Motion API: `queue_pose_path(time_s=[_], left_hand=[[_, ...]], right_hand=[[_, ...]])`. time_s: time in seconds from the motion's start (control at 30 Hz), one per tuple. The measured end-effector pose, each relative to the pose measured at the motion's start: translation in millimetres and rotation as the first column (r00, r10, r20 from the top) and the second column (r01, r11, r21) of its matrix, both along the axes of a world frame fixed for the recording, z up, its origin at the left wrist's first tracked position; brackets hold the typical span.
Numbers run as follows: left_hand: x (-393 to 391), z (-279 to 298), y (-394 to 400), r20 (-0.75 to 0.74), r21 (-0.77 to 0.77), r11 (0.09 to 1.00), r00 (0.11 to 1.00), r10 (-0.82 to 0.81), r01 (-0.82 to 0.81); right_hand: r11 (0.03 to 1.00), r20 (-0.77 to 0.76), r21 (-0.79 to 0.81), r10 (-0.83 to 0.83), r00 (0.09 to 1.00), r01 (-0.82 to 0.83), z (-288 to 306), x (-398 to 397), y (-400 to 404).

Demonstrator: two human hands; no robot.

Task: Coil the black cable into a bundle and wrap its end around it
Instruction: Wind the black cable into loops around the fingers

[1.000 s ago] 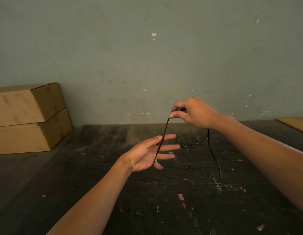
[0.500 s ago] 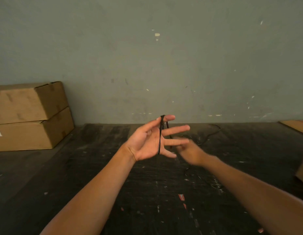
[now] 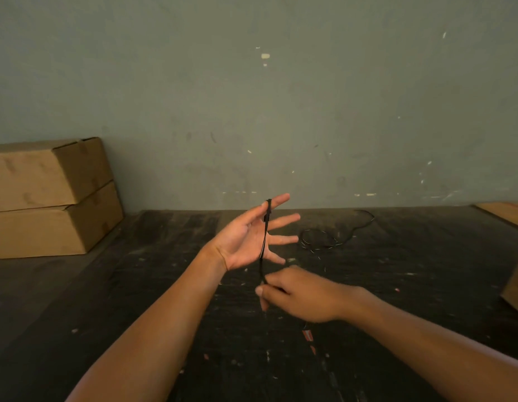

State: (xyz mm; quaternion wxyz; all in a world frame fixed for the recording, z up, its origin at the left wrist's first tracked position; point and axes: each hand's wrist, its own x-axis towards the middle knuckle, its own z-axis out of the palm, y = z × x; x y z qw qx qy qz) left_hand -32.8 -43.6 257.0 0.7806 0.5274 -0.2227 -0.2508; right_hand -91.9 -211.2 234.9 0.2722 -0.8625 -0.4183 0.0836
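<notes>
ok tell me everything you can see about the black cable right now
The black cable is thin and flexible. Its small plug end sits by the thumb tip of the raised left hand, palm open; a taut strand runs down across the palm to the right hand, whose fingers pinch it. The loose rest lies in loops on the dark table behind.

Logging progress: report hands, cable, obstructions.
Left hand open, black cable hung over its fingers. Right hand pinches cable below. Rest loose on table. Nothing obstructing.
</notes>
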Motion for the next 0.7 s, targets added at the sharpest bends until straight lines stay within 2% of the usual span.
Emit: queue_pose_path(time_s=[0.13, 0.4, 0.53, 0.7], left_hand=[[-1.4, -12.6, 2.6, -0.034, -0.020, 1.000, 0.999, 0.014, -0.015], [-4.7, -23.6, -2.2, -0.033, 0.139, 0.990, 0.999, -0.026, 0.031], [-9.3, -26.5, -5.0, -0.047, 0.165, 0.979, 0.992, -0.113, 0.119], [-15.3, -22.0, -10.0, -0.048, 0.158, 0.967, 0.979, -0.196, 0.202]], right_hand=[[0.999, 0.136, -0.026, -0.024, 0.990, 0.028, 43.3, 7.8, -12.6], [0.977, 0.308, -0.156, -0.092, 0.947, 0.145, 105.3, 42.7, -32.5], [0.973, 0.400, -0.138, -0.116, 0.909, 0.184, 122.9, 57.8, -40.5], [0.980, 0.403, -0.050, -0.156, 0.902, 0.192, 119.9, 71.1, -47.6]])
